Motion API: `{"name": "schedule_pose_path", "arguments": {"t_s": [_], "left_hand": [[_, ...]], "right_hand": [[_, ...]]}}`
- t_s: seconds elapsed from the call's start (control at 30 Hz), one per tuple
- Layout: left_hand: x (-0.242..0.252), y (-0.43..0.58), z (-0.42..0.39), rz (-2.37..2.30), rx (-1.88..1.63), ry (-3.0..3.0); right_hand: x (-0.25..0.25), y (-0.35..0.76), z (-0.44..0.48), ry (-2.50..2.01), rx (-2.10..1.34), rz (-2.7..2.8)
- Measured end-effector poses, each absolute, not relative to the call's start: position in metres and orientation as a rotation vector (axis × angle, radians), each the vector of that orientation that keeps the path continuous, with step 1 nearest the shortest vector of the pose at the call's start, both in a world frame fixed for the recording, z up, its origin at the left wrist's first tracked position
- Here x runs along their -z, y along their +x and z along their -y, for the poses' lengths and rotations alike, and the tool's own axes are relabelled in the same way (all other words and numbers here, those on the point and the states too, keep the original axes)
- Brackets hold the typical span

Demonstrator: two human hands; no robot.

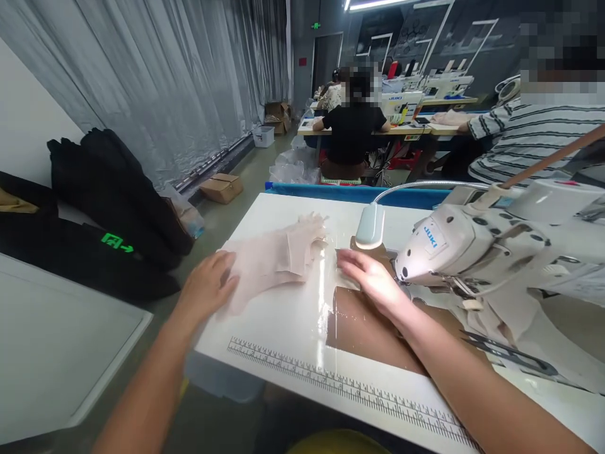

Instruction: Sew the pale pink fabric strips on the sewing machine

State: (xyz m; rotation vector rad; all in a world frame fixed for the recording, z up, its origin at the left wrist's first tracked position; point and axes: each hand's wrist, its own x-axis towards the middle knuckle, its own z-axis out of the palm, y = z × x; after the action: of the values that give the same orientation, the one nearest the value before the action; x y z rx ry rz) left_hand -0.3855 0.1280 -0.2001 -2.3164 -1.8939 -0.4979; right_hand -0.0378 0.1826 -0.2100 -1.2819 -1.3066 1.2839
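Observation:
Pale pink fabric pieces [265, 265] lie stacked on the left of the white sewing table [283, 328], with frayed ends at the top right. My left hand [208, 287] rests at the left edge of the fabric, its fingers apart. To the right of the stack, my right hand [366, 271] is over the table near the sewing machine [444, 243], fingers extended and nothing seen in them. Under my right forearm is a brown sheet [362, 328]. A small lamp [371, 224] hangs just above my right hand.
A printed ruler [340, 381] runs along the front edge. Scissors [515, 353] and more pale fabric [543, 328] lie at the right. A white cabinet [61, 353] stands left. Ahead, a person in black [354, 129] and one in stripes [553, 142] sit at tables.

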Motion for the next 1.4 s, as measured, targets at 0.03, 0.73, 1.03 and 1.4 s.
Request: {"name": "schedule_pose_path", "arguments": {"t_s": [0.03, 0.73, 1.03, 1.4], "left_hand": [[0.208, -0.388, -0.116, 1.840, 0.544, -2.315], [0.248, -0.251, -0.067, 0.914, 0.841, -2.932], [0.278, -0.264, -0.071, 0.937, 0.626, -2.942], [0.259, -0.246, -0.078, 0.943, 0.683, -2.938]], "right_hand": [[0.214, -0.021, -0.166, -1.321, -1.271, 1.351], [0.224, 0.177, -0.034, -1.948, -0.087, 1.653], [0.230, 0.205, -0.033, -1.912, -0.200, 1.994], [0.203, 0.224, -0.034, -2.263, -0.150, 1.679]]}}
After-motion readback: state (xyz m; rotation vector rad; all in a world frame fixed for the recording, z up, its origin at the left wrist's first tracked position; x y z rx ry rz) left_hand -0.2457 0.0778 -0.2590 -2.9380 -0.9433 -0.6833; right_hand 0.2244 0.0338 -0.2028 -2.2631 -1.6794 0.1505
